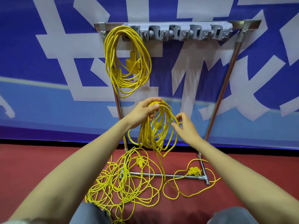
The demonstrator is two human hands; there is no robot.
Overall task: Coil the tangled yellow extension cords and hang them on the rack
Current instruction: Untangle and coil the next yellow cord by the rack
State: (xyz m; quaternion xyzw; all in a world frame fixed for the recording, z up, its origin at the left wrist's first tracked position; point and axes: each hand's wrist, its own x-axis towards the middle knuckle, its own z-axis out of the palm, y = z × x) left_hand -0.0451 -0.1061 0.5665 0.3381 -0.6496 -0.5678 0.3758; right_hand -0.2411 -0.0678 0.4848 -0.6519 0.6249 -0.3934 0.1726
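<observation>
Hanging top to bottom from the left hand [144, 113], which gripped its upper bend, the half-wound coil [144, 138] lay just beside the right hand [186, 126], fingers apart and loose, well below the hook bar [182, 33].

Blue banner [19, 46] with large white characters above a dark red floor [40, 159]

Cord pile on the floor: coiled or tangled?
Tangled: the floor cord lies in loose crossing loops over the rack's base bar. Only one coil hangs on the rack.
</observation>
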